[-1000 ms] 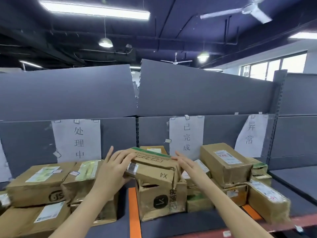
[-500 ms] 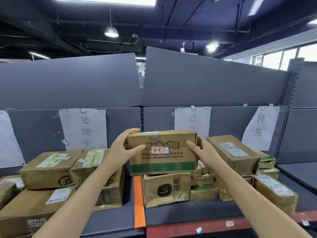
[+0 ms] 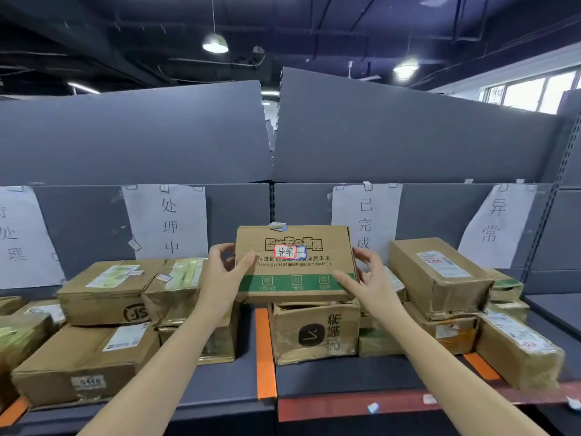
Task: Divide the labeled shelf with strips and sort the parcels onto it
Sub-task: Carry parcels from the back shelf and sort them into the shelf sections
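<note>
I hold a flat brown parcel (image 3: 295,262) with a green band and a small red-framed sticker upright in front of me, above the shelf (image 3: 220,385). My left hand (image 3: 224,275) grips its left edge, thumb on the printed face. My right hand (image 3: 366,281) grips its right edge and lower corner. Orange strips (image 3: 265,350) (image 3: 481,366) (image 3: 14,410) divide the grey shelf into sections. Paper labels hang on the back panel: one (image 3: 166,221) left of centre, one (image 3: 366,221) behind the parcel, one (image 3: 495,225) at right, one (image 3: 19,234) at far left.
Brown parcels are stacked in each section: a pile (image 3: 107,316) on the left, a box (image 3: 314,332) under the held parcel, and a stack (image 3: 440,278) on the right. A tilted grey upper shelf (image 3: 408,130) hangs above. The shelf's front edge (image 3: 408,407) is red.
The parcel was lifted off the middle stack and turned so its printed face is toward me. It now sits a little lower and closer, and my right thumb has moved onto its lower corner.
</note>
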### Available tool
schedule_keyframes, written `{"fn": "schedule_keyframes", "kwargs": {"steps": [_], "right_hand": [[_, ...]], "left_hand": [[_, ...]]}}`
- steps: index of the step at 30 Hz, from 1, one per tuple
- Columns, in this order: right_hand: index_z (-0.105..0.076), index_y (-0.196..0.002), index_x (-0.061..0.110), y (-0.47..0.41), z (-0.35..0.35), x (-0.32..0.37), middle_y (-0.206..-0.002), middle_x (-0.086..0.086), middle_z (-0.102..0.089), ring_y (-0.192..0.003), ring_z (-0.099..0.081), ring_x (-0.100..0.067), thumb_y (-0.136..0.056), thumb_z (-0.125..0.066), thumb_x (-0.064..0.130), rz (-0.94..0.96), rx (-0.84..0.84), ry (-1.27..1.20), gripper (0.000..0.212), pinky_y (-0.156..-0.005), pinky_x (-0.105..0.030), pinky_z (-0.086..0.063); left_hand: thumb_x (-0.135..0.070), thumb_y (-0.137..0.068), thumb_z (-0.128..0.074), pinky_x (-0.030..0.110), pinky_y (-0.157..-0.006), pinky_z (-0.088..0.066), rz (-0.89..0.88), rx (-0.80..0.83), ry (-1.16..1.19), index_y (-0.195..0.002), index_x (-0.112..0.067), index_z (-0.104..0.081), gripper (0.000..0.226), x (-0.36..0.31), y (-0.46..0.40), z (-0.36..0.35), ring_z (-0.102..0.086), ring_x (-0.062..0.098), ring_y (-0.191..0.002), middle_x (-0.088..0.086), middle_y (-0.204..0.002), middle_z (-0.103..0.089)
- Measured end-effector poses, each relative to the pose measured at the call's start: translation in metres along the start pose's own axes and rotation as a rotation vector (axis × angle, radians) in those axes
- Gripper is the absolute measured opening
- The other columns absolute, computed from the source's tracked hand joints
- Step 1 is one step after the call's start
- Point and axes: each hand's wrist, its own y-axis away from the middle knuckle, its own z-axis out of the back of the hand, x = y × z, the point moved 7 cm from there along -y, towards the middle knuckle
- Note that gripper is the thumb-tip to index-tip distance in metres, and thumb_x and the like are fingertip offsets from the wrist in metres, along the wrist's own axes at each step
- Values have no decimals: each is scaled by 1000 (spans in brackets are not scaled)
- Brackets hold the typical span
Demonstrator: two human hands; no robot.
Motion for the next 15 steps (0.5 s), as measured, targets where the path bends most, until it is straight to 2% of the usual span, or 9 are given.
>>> {"fn": "schedule_keyframes", "kwargs": {"steps": [3,6,7,9,10,11,13,14,15], "right_hand": [[-29,-140,26,8,-12,-2,-132,13,-49,-123,-47,-7,-65,-75,46,35,92,132,90,-106,-33,-40],[-13,-150,27,13,-7,-7,-140,12,-45,-127,-42,-4,-70,-76,45,36,75,173,103,-110,-32,-35],[-15,-148,30,16,-3,-7,-138,16,-45,-125,-42,1,-70,-77,43,36,56,183,101,-109,-25,-35],[-20,-136,43,25,11,-6,-125,31,-41,-114,-39,17,-71,-79,33,53,2,209,88,-96,-1,-31],[-19,-132,47,31,21,-6,-122,35,-39,-111,-38,19,-71,-80,30,54,-35,218,87,-92,3,-28],[-20,-133,46,38,33,-10,-125,32,-40,-115,-39,14,-69,-80,31,46,-69,223,89,-96,0,-28],[-20,-140,43,53,62,-21,-134,20,-43,-125,-40,0,-66,-80,40,6,-120,260,96,-105,-22,-36],[-18,-140,44,62,78,-26,-132,21,-44,-123,-42,-1,-67,-80,38,-18,-144,268,96,-102,-22,-39],[-16,-140,44,71,95,-31,-126,25,-46,-118,-44,3,-70,-80,32,-39,-169,267,95,-97,-12,-38]], "left_hand": [[-26,-89,-61,20,-76,-51,-55,8,-68,-119,-17,-46,35,0,4,-7,-56,15,-113,-4,-117,-57],[-24,-88,-63,9,-82,-42,-128,173,-154,-141,-19,-32,62,-1,14,-26,-49,2,-117,-14,-125,-52],[-25,-85,-66,7,-85,-38,-142,244,-171,-146,-23,-22,75,-1,18,-35,-48,-4,-115,-17,-127,-50],[-25,-79,-73,1,-84,-33,-146,363,-182,-149,-28,-7,97,-2,28,-53,-44,-17,-110,-24,-127,-46],[-24,-76,-76,-1,-84,-32,-152,413,-176,-149,-29,-1,105,-2,32,-64,-42,-20,-110,-26,-126,-44],[-23,-73,-79,-1,-87,-32,-161,461,-172,-149,-29,2,112,0,36,-76,-42,-19,-112,-26,-127,-44],[-23,-70,-82,6,-97,-29,-160,540,-158,-149,-30,7,119,2,47,-106,-43,-14,-115,-28,-130,-42],[-24,-69,-82,8,-99,-26,-154,568,-154,-149,-30,10,121,1,56,-123,-39,-14,-116,-29,-131,-39],[-24,-69,-82,4,-97,-23,-159,585,-150,-148,-31,10,121,-3,65,-140,-35,-16,-116,-30,-131,-36]]}}
